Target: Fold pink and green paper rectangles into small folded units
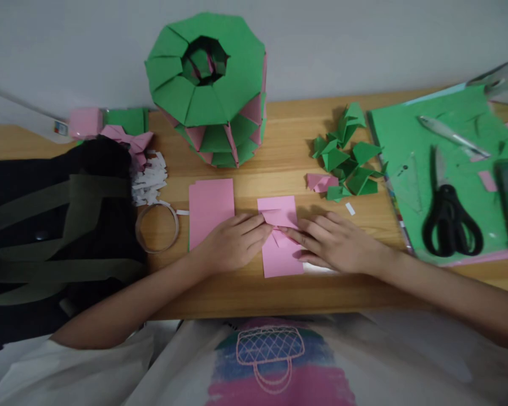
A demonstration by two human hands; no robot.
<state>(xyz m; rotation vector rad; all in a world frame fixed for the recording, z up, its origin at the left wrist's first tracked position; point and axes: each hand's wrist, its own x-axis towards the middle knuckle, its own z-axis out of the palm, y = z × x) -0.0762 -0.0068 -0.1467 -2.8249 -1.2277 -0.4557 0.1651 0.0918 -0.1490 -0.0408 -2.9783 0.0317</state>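
Note:
A sheet of pink paper [283,264] lies upright on the wooden table in front of me, with a raised fold across its middle. My left hand [236,242] holds the fold from the left, fingers close together and fingertips on the crease. From the other side, my right hand [338,241] has its index finger and thumb on the paper, the fingertips of both hands nearly meeting at the fold. Partly under my left forearm and hand is a stack of pink paper [211,208]. Where the fingertips press, the exact grip is partly hidden.
Behind stands a tall green and pink folded-paper structure [232,96]. Folded green pieces [347,155] lie at the right, near scissors [449,220] and a pen [452,135] on green sheets [389,124]. Left are a tape roll [138,231], white paper scraps [150,180] and a dark bag [46,225].

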